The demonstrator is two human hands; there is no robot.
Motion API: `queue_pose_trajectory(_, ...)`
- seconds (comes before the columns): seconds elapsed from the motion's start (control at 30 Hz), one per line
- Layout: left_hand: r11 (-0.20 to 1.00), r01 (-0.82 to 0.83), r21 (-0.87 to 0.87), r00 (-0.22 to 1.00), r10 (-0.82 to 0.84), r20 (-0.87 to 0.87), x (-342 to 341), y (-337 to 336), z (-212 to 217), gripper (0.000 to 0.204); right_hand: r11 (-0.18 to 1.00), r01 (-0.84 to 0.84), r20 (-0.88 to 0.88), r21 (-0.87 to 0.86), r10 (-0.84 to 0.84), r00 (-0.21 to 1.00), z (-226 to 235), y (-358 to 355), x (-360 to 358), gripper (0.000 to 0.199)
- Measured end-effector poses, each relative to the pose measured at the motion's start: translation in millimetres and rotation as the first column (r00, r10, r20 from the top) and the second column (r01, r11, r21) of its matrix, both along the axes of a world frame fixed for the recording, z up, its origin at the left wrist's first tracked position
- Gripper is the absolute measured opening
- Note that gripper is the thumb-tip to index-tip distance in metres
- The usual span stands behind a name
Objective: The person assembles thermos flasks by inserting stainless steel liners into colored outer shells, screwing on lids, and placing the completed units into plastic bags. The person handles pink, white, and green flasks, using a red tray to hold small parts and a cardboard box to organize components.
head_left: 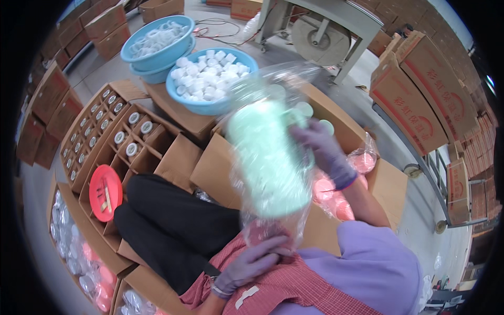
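A large mint-green cylindrical plastic piece (270,163), like a jug body, is tilted in front of me in a clear plastic bag (302,220). Motion blurs it. My right hand (325,149), in a purple glove, is closed on its upper right side, where a handle-like part seems to stick out. Below, my left hand (252,265), also gloved, lies over my red checked apron (310,281) with fingers stretched toward the bag's lower end. Whether they touch the bag I cannot tell. More mint-green round pieces (304,109) and pink ones (344,210) sit in the carton (386,191) behind.
Blue basins hold white caps (210,76) and translucent rings (160,39). Divided cartons at left hold items with round silvery tops (131,149). A red dish (97,181) rests on one. Stacked cartons (409,100) stand on a trolley at right; a grey machine table (341,18) is beyond.
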State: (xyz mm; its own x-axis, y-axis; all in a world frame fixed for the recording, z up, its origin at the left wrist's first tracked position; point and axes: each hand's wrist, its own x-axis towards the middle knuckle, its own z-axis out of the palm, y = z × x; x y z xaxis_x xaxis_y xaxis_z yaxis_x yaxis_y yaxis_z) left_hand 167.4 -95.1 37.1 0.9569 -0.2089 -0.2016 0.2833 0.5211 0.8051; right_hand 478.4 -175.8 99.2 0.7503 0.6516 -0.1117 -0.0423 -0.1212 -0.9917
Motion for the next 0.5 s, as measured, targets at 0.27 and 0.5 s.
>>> queue_pose_trajectory(0.27,0.879,-0.473,0.058,0.878,0.476,-0.050,-20.6,48.9,-24.5,0.053,0.767,0.641,0.483,0.031,-0.573,0.662,-89.5,-138.8,170.0,0.024)
queue_pose_trajectory(0.5,0.846,-0.531,0.044,0.836,0.532,-0.138,-21.6,58.1,-36.8,0.053,0.619,0.758,0.176,0.208,-0.786,0.593,-240.3,-240.7,183.7,0.024)
